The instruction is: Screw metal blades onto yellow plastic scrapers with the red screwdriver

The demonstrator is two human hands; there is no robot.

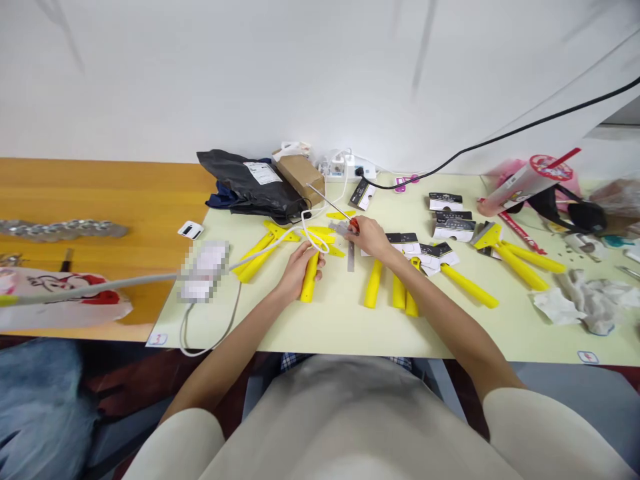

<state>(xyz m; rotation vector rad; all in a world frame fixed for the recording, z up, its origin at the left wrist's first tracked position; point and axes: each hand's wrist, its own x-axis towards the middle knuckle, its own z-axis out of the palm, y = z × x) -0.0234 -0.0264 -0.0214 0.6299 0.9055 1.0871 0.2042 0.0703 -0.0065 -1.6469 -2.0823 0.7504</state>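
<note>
In the head view, my left hand (pixel 296 270) is wrapped round the yellow handle of a scraper (pixel 309 283). A loop of white cable (pixel 316 240) passes over the top of that handle. My right hand (pixel 367 237) is closed on a screwdriver (pixel 330 201), its long shaft pointing up and left and a bit of red handle showing. Just by its fingers lies a flat metal piece (pixel 341 228); whether the fingers touch it is unclear. A narrow metal strip (pixel 351 257) lies between my hands. Yellow scraper handles (pixel 255 257) rest left of my left hand.
Several yellow-handled scrapers (pixel 469 285) with black-and-white cards lie to the right. Behind are a black plastic bag (pixel 240 183), a cardboard box (pixel 303 177) and a power strip (pixel 367 170). A pink cup (pixel 525 183) leans at the right, near crumpled tissue (pixel 595 300). A black cable (pixel 465 150) hangs across.
</note>
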